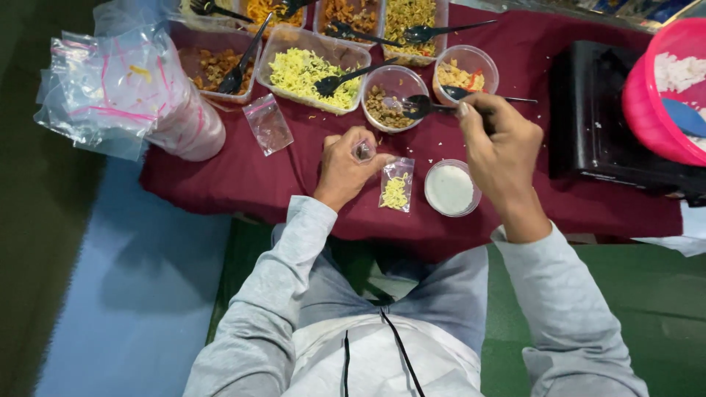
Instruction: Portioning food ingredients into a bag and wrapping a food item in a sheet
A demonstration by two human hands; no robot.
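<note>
Fingers (pixel 471 110) curled round black spoon (pixel 421 106)

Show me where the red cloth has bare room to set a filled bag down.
Free: the red cloth between the empty bag and left hand, and between the white tub and black box. Crowded: the food containers along the far edge.

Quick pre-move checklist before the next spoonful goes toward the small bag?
1. Left hand holds small bag at its top: ok.
2. Bag mouth open: cannot tell.
3. Right hand grips black spoon: ok.
4. Spoon bowl over round tub of brown bits: ok.
5. Spoon loaded: cannot tell.
6. White cup stands beside the bag, close to the path: not ok.
</note>
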